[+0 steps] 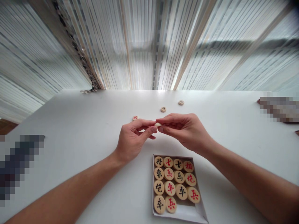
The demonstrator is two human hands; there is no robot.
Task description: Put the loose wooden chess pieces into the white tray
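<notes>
My left hand [134, 137] and my right hand [184, 129] meet above the white table [81, 130], fingertips pinched together on one small pale round piece [158, 124]. Just below them lies an open shallow white box [187, 213] filled with several round wooden pieces [174, 183] marked in red or black characters. Three loose pieces lie on the table beyond my hands: one with a red mark [135, 118], one with a dark mark [163, 109], and one farther off [181, 102].
Vertical white blinds [149, 46] hang behind the table's far edge. A small cluster of objects [87, 91] sits at the far left corner. Blurred patches cover the left edge and the right edge of the table.
</notes>
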